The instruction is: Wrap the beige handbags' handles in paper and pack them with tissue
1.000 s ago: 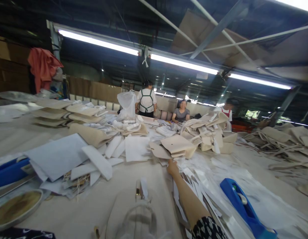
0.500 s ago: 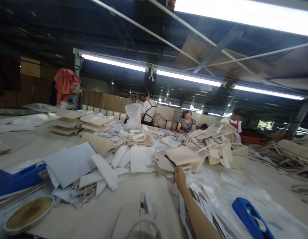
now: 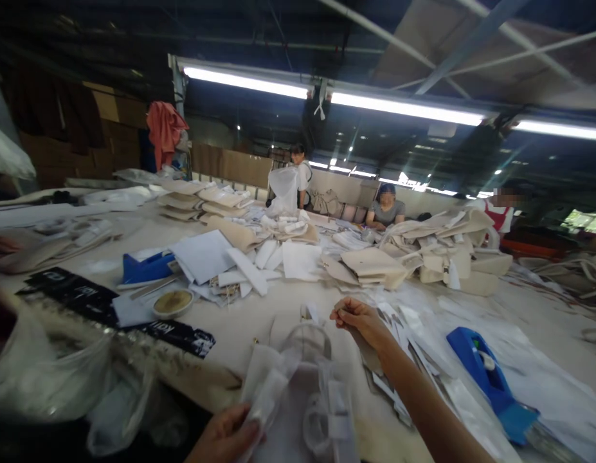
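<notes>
- White wrapping (image 3: 269, 393) is pinched in our left hand (image 3: 225, 434).
- Pale bag (image 3: 301, 392) lies before us on the table (image 3: 240, 316), between both hands.
- Our right hand (image 3: 362, 320) bunches its fingers; we cannot tell around what.

The head camera faces forward across the table (image 3: 234, 316).

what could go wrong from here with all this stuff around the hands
The right forearm crosses over loose paper strips, so a sweep of it could scatter them. The left hand grips white wrapping at the beige bag; a hard tug might crease or tear it. The blue tape dispenser, to the right of that forearm, could get knocked.
</notes>
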A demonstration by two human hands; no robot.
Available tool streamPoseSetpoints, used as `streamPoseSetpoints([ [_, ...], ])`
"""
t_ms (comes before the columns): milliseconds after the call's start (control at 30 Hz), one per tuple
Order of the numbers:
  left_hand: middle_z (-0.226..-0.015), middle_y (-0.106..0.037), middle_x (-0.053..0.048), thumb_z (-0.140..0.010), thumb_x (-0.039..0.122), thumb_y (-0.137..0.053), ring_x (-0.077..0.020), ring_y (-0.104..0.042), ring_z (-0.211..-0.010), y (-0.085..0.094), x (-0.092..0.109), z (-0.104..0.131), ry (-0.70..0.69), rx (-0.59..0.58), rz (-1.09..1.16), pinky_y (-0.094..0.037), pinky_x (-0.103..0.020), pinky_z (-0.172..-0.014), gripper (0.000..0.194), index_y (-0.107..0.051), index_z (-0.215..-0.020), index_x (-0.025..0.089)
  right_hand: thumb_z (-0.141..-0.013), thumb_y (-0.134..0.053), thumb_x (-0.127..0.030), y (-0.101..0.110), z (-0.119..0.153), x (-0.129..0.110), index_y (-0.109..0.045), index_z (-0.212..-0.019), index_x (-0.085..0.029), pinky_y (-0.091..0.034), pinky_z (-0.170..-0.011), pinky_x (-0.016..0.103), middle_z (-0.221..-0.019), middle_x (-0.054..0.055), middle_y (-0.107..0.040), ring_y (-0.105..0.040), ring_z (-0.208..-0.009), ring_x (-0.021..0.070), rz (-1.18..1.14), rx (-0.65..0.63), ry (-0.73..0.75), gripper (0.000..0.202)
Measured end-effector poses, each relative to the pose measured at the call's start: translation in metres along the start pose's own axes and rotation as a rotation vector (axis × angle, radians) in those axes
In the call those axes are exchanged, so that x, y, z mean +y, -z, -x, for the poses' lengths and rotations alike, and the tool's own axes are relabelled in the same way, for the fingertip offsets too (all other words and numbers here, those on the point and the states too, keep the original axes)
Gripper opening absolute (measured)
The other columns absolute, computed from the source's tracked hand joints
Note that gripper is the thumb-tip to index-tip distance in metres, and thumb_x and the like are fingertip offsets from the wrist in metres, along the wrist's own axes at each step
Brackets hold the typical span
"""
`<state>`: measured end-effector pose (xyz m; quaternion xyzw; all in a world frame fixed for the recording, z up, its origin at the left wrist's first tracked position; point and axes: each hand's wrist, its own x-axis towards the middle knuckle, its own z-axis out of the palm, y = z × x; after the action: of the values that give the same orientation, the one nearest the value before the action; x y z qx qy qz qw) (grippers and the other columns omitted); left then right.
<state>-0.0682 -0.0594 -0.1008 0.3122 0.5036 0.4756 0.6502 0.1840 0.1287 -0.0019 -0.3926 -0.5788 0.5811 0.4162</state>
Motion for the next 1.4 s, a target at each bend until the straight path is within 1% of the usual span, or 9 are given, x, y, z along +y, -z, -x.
streamPoseSetpoints([
  [67,-0.052,-0.06,-0.001,-0.069,0.058,-0.076,-0.008,-0.045,-0.033,0.003,-0.005,0.0,-0.034,-0.114,0.017,-0.024,-0.018,-0.037,0.048,-0.064,-0.08,0.012,-0.064,-0.077,-0.035,-0.029,0.042,-0.001,-0.067,-0.072,-0.015,-0.049,-0.057,0.025,-0.071,0.004,-0.068,-0.056,-0.056,0.0111,0.045,-0.108,-0.049,0.024],
  [200,-0.044,-0.058,-0.001,-0.078,0.049,-0.071,-0.0074,-0.045,-0.034,0.006,-0.005,0.005,-0.034,-0.167,0.031,-0.026,-0.016,-0.038,0.04,-0.061,-0.083,0.01,-0.076,-0.059,-0.029,-0.078,0.109,0.017,-0.059,-0.065,-0.017,-0.037,-0.038,0.021,-0.057,0.0,-0.063,-0.048,-0.041,0.0096,0.2,-0.181,-0.263,0.016],
  [333,-0.048,-0.059,-0.001,-0.08,0.044,-0.07,-0.0069,-0.047,-0.035,0.005,0.0,0.006,-0.021,-0.183,0.049,-0.03,-0.015,-0.038,0.037,-0.06,-0.085,0.009,-0.078,-0.048,-0.014,-0.107,0.138,0.052,-0.047,-0.065,-0.021,-0.03,-0.033,0.018,-0.049,-0.003,-0.06,-0.044,-0.034,0.0092,0.321,-0.15,-0.413,0.015],
  [533,-0.075,-0.065,-0.003,-0.077,0.042,-0.074,-0.0078,-0.056,-0.038,0.007,-0.004,0.003,-0.042,-0.179,0.093,-0.036,-0.015,-0.037,0.039,-0.056,-0.093,0.01,-0.076,-0.057,-0.012,-0.125,0.126,0.087,-0.054,-0.063,-0.021,-0.026,-0.029,0.019,-0.036,-0.007,-0.045,-0.041,-0.025,0.0098,0.359,-0.067,-0.403,0.016],
  [700,-0.081,-0.066,-0.003,-0.079,0.041,-0.073,-0.0121,-0.059,-0.039,0.01,-0.006,0.003,-0.08,-0.168,0.138,-0.039,-0.017,-0.036,0.052,-0.044,-0.114,0.016,-0.073,-0.058,-0.013,-0.139,0.109,0.101,-0.046,-0.076,-0.024,-0.036,-0.029,0.023,-0.039,-0.007,-0.05,-0.048,-0.028,0.0145,0.239,-0.02,-0.51,0.017],
  [867,-0.08,-0.067,-0.005,-0.076,0.043,-0.076,-0.0137,-0.06,-0.04,0.016,-0.004,0.002,-0.054,-0.211,0.205,-0.041,-0.019,-0.035,0.061,-0.042,-0.118,0.015,-0.065,-0.068,-0.024,-0.149,0.09,0.111,-0.043,-0.082,-0.024,-0.047,-0.039,0.028,-0.057,-0.003,-0.061,-0.058,-0.041,0.017,-0.019,0.008,-0.415,0.03],
  [1000,-0.073,-0.067,-0.006,-0.078,0.042,-0.073,-0.011,-0.058,-0.04,0.017,-0.002,0.002,-0.043,-0.285,0.227,-0.039,-0.017,-0.038,0.046,-0.055,-0.105,0.01,-0.06,-0.075,-0.031,-0.147,0.084,0.109,-0.046,-0.088,-0.023,-0.049,-0.042,0.03,-0.062,-0.002,-0.063,-0.06,-0.045,0.0182,-0.022,-0.072,-0.442,0.041],
  [1233,-0.074,-0.065,-0.002,-0.074,0.04,-0.077,-0.0103,-0.057,-0.038,0.013,-0.005,0.005,-0.037,-0.179,0.263,-0.036,-0.017,-0.036,0.041,-0.061,-0.098,0.012,-0.067,-0.071,-0.041,-0.126,0.112,0.086,-0.054,-0.072,-0.021,-0.045,-0.045,0.027,-0.06,0.001,-0.064,-0.058,-0.046,0.0152,0.045,-0.243,-0.714,0.027],
  [1400,-0.087,-0.067,-0.006,-0.073,0.037,-0.079,-0.011,-0.06,-0.04,0.016,-0.004,0.004,-0.03,-0.217,0.316,-0.036,-0.017,-0.035,0.052,-0.057,-0.113,0.013,-0.072,-0.067,-0.047,-0.131,0.113,0.09,-0.058,-0.064,-0.018,-0.033,-0.041,0.024,-0.045,-0.002,-0.054,-0.043,-0.036,0.0097,0.097,-0.207,-0.592,0.031],
])
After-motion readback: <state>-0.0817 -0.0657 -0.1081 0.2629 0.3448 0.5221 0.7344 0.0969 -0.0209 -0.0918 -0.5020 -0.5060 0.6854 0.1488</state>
